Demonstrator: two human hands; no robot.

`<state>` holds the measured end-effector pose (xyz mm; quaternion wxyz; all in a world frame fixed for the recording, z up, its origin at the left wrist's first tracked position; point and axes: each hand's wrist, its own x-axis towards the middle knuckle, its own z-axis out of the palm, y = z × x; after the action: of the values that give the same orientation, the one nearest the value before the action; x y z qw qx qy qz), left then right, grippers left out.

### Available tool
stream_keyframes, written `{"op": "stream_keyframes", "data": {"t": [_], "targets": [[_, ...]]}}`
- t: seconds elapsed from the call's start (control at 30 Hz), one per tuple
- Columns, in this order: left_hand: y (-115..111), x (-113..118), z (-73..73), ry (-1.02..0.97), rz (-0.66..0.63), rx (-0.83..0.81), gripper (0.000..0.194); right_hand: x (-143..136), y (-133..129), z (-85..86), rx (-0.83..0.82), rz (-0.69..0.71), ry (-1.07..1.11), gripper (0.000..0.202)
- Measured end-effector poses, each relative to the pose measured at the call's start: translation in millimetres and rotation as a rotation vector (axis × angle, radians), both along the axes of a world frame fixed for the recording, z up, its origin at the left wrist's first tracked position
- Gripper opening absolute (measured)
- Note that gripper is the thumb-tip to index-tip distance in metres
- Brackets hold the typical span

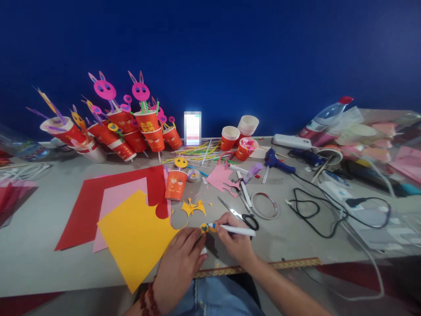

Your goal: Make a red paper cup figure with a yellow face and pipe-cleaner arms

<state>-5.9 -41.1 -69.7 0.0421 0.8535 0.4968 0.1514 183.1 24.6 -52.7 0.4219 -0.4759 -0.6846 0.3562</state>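
Note:
My right hand [234, 239] is closed on a white marker [238, 230], its blue tip over small yellow paper circles [204, 228] near the table's front edge. One circle carries a dark green mark. My left hand [184, 252] lies just left of the circles, fingers close together, its fingertips by them; whether it grips anything is hidden. Yellow paper [131, 235] with cut-out curves reaches to my left hand, over pink and red sheets [82, 215]. Yellow scraps [194, 207] lie just beyond my hands. Black-handled scissors [250, 221] rest beyond my right hand.
Red cups with pink rabbit figures [148, 127] stand at the back left. One decorated cup [176, 184] is mid-table. A blue glue gun [278, 162], tape ring [265, 206] and black cable [309, 210] lie right. A phone [192, 128] stands at the back.

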Motion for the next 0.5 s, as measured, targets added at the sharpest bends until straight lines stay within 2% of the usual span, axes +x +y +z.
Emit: {"op": "stream_keyframes", "data": {"t": [0.13,0.23,0.33,0.5], "targets": [[0.6,1.6,1.2,-0.007,0.009,-0.005,0.034,9.5,-5.5,7.2,0.057,-0.042,-0.029,0.011],[0.6,2.5,0.8,0.009,0.017,0.026,0.032,17.6,-10.3,8.5,0.190,-0.034,-0.124,0.018],[0.6,1.7,0.5,0.010,0.016,0.041,0.032,22.9,-14.9,4.6,0.302,0.033,-0.261,0.029],[1.9,0.8,4.3,-0.015,-0.046,0.044,0.035,24.2,-17.3,-2.5,0.352,0.161,-0.395,0.038]]}}
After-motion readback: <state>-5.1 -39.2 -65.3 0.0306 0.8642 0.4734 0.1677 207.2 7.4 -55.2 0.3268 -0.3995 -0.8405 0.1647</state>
